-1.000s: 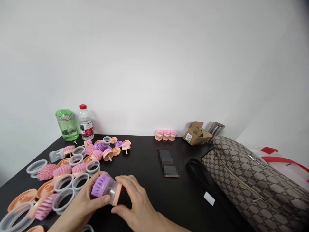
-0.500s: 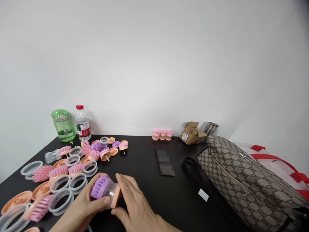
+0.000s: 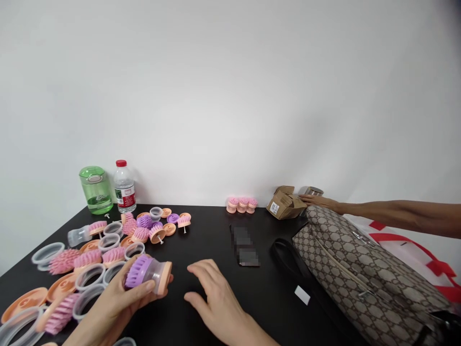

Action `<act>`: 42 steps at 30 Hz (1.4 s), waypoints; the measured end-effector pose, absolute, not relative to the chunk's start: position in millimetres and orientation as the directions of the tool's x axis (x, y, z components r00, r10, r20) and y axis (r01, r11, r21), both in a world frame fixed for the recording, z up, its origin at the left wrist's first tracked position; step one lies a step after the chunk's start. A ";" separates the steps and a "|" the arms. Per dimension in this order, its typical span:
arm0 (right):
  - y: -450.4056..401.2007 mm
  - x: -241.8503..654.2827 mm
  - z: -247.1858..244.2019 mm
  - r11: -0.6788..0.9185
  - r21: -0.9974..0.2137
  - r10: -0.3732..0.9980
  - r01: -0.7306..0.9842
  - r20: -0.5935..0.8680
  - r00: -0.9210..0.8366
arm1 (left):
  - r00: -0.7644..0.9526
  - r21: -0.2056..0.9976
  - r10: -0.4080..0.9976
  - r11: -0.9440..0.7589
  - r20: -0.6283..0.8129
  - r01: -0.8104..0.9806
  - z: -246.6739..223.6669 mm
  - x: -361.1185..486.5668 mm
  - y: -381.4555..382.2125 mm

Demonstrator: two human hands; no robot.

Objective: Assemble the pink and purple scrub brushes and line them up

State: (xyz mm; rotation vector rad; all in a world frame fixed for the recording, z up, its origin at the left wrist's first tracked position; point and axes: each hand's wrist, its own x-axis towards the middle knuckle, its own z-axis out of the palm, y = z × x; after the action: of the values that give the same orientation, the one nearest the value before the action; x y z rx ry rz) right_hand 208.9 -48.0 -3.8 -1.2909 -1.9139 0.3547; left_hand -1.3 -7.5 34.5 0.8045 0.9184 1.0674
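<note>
Gripping a purple brush (image 3: 137,271) with a peach cap (image 3: 165,278) in the left hand (image 3: 115,300), near the desk's (image 3: 209,235) left edge; the right hand (image 3: 216,295) is open and empty, just right of it.

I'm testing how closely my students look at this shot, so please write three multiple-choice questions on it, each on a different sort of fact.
1. Where do the three small pink brushes stand?
A) At the back edge of the black table, by the wall
B) On the handbag
C) On the water bottle

2. What colour are the bristles of the brush in the left hand?
A) Pink
B) Purple
C) Green

3. What is the right hand doing?
A) Gripping that brush
B) Holding a bottle
C) Open and empty, apart from the brush

1: A, the row stands along the far edge.
2: B, purple bristles show above the left hand.
3: C, it holds nothing.
</note>
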 end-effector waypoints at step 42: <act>-37.8 170.4 -14.0 0.762 -0.352 0.531 0.543 0.819 -0.216 | 0.210 0.999 0.977 -0.031 0.024 0.031 13.6 -2.5 -7.1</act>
State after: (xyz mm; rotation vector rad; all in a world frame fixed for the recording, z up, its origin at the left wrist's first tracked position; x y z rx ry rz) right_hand 170.4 -37.8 -14.0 -0.8252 -1.8667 -0.0136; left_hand -2.5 -7.1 13.6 1.3462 1.0629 1.0552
